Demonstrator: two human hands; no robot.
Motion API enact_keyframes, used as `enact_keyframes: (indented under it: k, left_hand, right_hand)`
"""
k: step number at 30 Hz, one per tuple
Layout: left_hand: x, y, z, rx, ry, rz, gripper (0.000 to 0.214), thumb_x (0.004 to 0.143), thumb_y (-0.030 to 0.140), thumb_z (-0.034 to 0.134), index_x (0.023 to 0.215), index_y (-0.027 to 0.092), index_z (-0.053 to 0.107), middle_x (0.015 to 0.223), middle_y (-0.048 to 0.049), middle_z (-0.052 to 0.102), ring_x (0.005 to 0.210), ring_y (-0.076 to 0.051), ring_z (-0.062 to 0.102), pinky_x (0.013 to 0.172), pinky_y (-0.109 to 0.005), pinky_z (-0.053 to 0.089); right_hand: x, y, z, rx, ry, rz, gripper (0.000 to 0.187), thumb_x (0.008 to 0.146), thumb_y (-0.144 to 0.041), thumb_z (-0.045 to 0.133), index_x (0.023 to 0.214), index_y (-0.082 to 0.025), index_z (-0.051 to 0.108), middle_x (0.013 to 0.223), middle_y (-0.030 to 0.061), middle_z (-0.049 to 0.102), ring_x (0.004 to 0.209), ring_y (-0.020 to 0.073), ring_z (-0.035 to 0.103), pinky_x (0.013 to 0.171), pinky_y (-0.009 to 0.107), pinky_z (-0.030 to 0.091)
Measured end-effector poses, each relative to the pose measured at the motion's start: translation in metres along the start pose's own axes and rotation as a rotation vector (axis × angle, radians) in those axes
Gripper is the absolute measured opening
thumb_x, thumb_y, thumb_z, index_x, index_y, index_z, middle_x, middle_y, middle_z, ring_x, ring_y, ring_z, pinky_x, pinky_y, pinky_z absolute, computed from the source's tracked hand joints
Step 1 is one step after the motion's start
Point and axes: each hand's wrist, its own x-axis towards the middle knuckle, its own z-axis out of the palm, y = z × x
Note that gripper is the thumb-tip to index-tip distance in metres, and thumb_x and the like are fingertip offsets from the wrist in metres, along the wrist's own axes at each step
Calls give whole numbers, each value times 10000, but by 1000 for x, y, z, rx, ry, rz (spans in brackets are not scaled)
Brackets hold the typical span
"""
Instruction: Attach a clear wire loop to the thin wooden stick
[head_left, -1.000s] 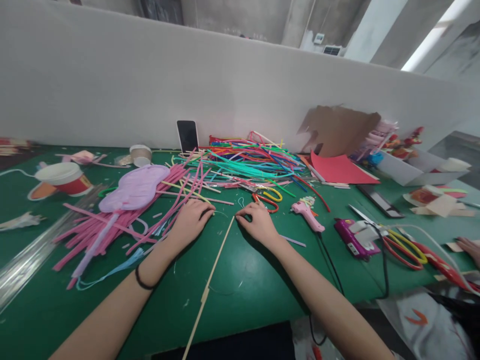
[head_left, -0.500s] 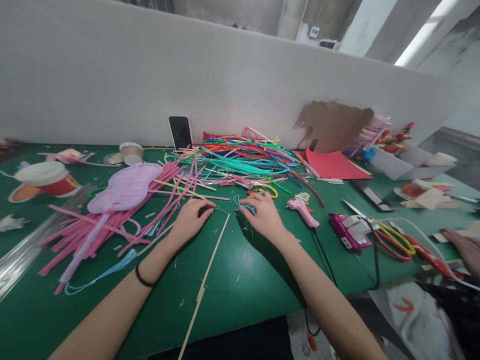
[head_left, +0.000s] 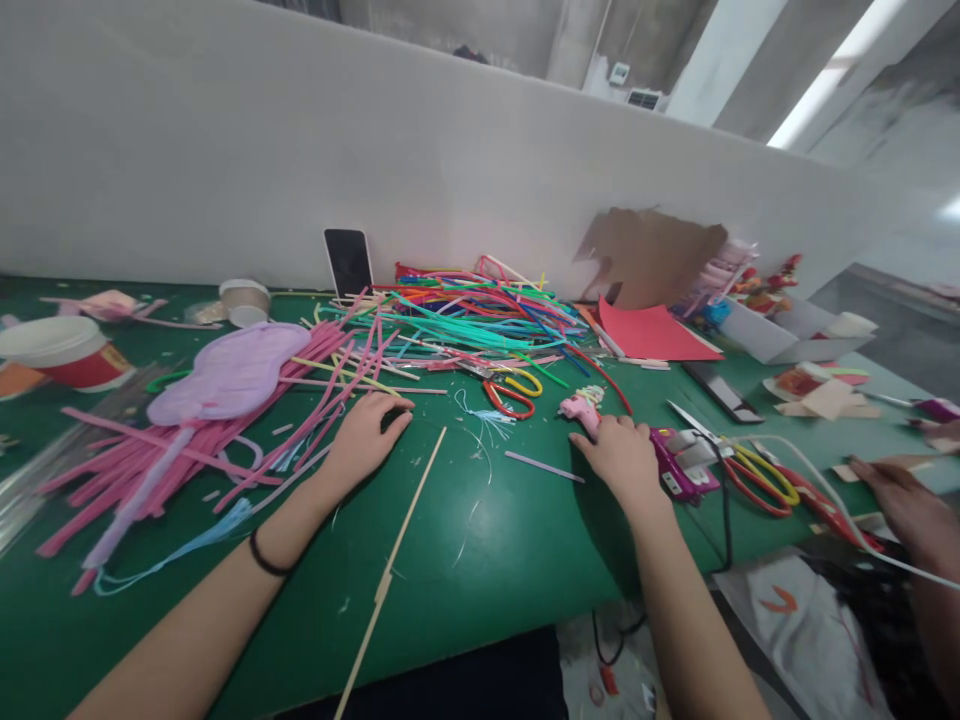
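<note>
My right hand (head_left: pixel 622 465) has its fingers curled over the handle of a pink hot glue gun (head_left: pixel 583 408), whose nozzle end shows past the fingers; the handle is mostly covered. My left hand (head_left: pixel 371 435) rests on the green table, thumb and forefinger apart, with nothing visible in it. Between the hands lie a light blue thread tassel (head_left: pixel 491 418), a short lilac pipe cleaner (head_left: pixel 544 467) and a thin wooden stick (head_left: pixel 409 510). Scissors with red and yellow handles (head_left: pixel 510 400) lie behind the tassel. A lilac fan shape made of pipe cleaners (head_left: pixel 232 370) lies left of my left hand.
Pink pipe cleaners (head_left: pixel 150 475) lie at left, a mixed-colour heap (head_left: pixel 480 320) at the back. A purple power strip (head_left: pixel 679 485) and larger scissors (head_left: pixel 757 480) are right of my right hand. A paper cup (head_left: pixel 71 355) stands far left. Another person's hand (head_left: pixel 900 505) is at far right.
My right hand has left the blue tassel on the table and moved right onto the glue gun. The lilac piece and scissors handles are now uncovered. My left hand stays nearly in place.
</note>
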Motion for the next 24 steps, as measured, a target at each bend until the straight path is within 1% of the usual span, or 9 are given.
enact_keyframes:
  k: [5, 8, 10, 12, 15, 17, 19, 22, 24]
  left_hand:
    - [-1, 0, -1, 0, -10, 14, 236, 908, 354, 512, 958, 193, 676, 1016, -82, 693, 1027, -259, 610, 968, -429, 459]
    - [-2, -1, 0, 7, -3, 22, 225, 906, 347, 517, 938, 194, 679, 1013, -86, 688, 1032, -263, 603, 975, -435, 449]
    - [-2, -1, 0, 6, 8, 21, 222, 910, 341, 513, 925, 195, 680, 1006, -87, 684, 1028, -262, 601, 973, -435, 448]
    - [-3, -1, 0, 5, 11, 16, 215, 911, 331, 511, 919, 198, 680, 1007, -87, 682, 1029, -262, 598, 970, -434, 450]
    - [-3, 0, 0, 6, -3, 10, 206, 911, 311, 509, 927, 196, 680, 1017, -89, 682, 1037, -265, 593, 969, -436, 450]
    - [-3, 1, 0, 8, -3, 10, 200, 909, 302, 515, 944, 189, 675, 1023, -93, 682, 1040, -267, 590, 972, -441, 448]
    - [-3, 1, 0, 13, 5, 16, 188, 904, 295, 526, 958, 186, 669, 1031, -95, 681, 1048, -269, 585, 981, -450, 441]
    - [-4, 0, 0, 25, 13, 36, 168, 900, 284, 535, 955, 191, 663, 1034, -94, 677, 1059, -274, 580, 991, -467, 432]
    - [-6, -1, 0, 28, 11, 46, 165, 902, 282, 535, 956, 192, 662, 1034, -95, 674, 1061, -274, 580, 991, -471, 431]
  right_hand:
    - [13, -5, -2, -28, 23, 70, 565, 901, -498, 595, 1173, -3, 607, 1173, 281, 607, 1091, 403, 578, 807, 402, 439]
    - [16, -5, -3, -35, -6, 34, 485, 942, -443, 540, 1162, -20, 628, 1162, 257, 624, 1093, 390, 582, 813, 391, 442]
    - [15, -4, -5, -44, 16, 22, 432, 949, -387, 524, 1137, -16, 644, 1119, 252, 649, 1090, 396, 582, 814, 402, 443]
    - [10, -3, -13, -54, 77, 33, 405, 949, -347, 502, 1091, -4, 662, 1080, 267, 662, 1087, 418, 577, 819, 430, 439]
    - [2, -4, -38, 30, 147, -5, 400, 955, -343, 460, 1024, -14, 678, 1017, 272, 684, 1034, 408, 606, 847, 456, 425]
    - [0, -10, -58, 227, 185, -95, 377, 942, -391, 489, 1012, -71, 677, 1012, 227, 702, 991, 360, 630, 859, 430, 427]
    - [1, -19, -76, 568, 151, -172, 441, 937, -520, 474, 992, -133, 679, 957, 159, 722, 905, 295, 653, 799, 371, 451]
    - [10, -39, -88, 1094, -88, -294, 489, 865, -634, 520, 934, -174, 671, 852, 84, 717, 734, 216, 641, 656, 302, 467]
    - [18, -51, -86, 1358, -192, -301, 481, 830, -646, 555, 880, -181, 671, 862, 77, 717, 750, 211, 650, 627, 286, 481]
